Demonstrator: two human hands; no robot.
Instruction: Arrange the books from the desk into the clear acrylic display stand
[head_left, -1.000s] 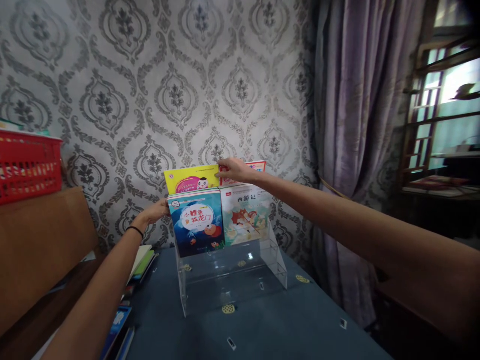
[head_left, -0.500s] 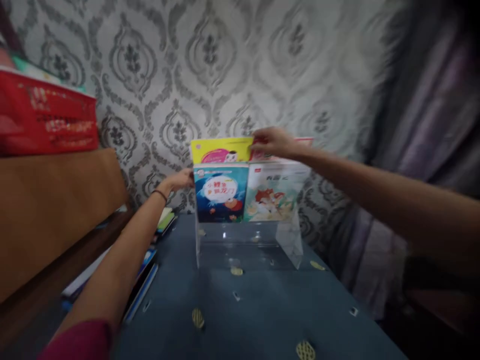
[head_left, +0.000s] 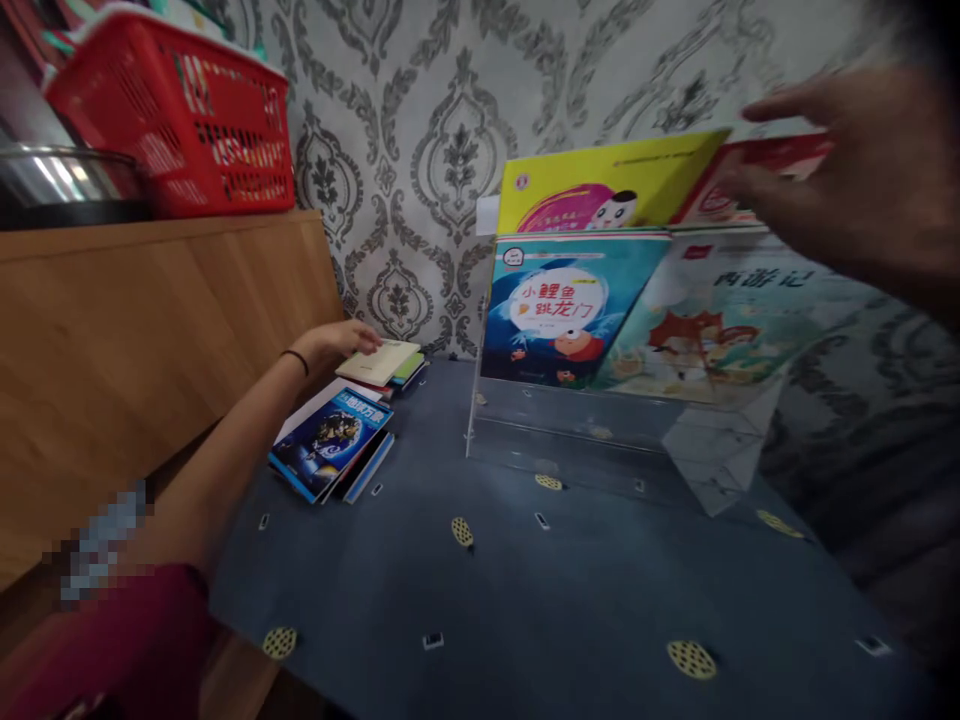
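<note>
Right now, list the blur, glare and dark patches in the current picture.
In the head view, the right hand looks soft, while the blue fish book has legible lettering; also there, the metal bowl glints, the top-right corner goes dark, and a lower-left patch is pixelated.

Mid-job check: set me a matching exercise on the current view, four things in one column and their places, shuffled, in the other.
Things
1. red basket
2. yellow book
3. globe-cover book
4. left hand

Places
A. in the clear stand, behind the book with the white title oval
B. outstretched at the cream book
C. on top of the wooden cabinet
D. on a pile on the table, nearer the camera than the cream book

Pairs: 1-C, 2-A, 3-D, 4-B
</note>
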